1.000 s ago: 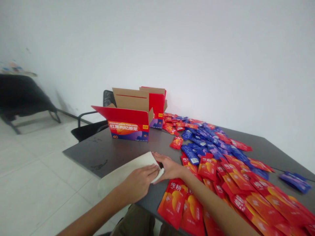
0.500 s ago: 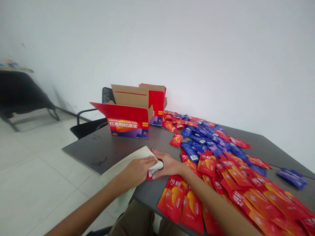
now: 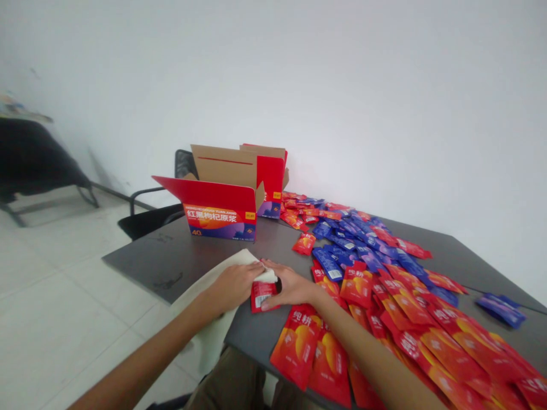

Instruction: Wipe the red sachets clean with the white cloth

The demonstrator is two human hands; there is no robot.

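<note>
A cream cloth hangs partly over the near edge of the table, its end folded under my left hand. The left fingers are closed on that end, over the top of a red pouch. My right hand steadies the pouch from the right, thumb low near its white label and fingers curved over its far side. The pouch lies on the tabletop, partly covered by cloth and hands. Right beside my right forearm are several red pouches with orange fruit prints.
Two open red cartons, a nearer one and a farther one, stand at the back of the dark table. Blue pouches and more red ones are heaped on the right. A black chair is behind the table.
My left hand has drawn back left with the cloth, uncovering more of the red pouch and its label. My right hand's thumb and fingers are slightly wider apart.
</note>
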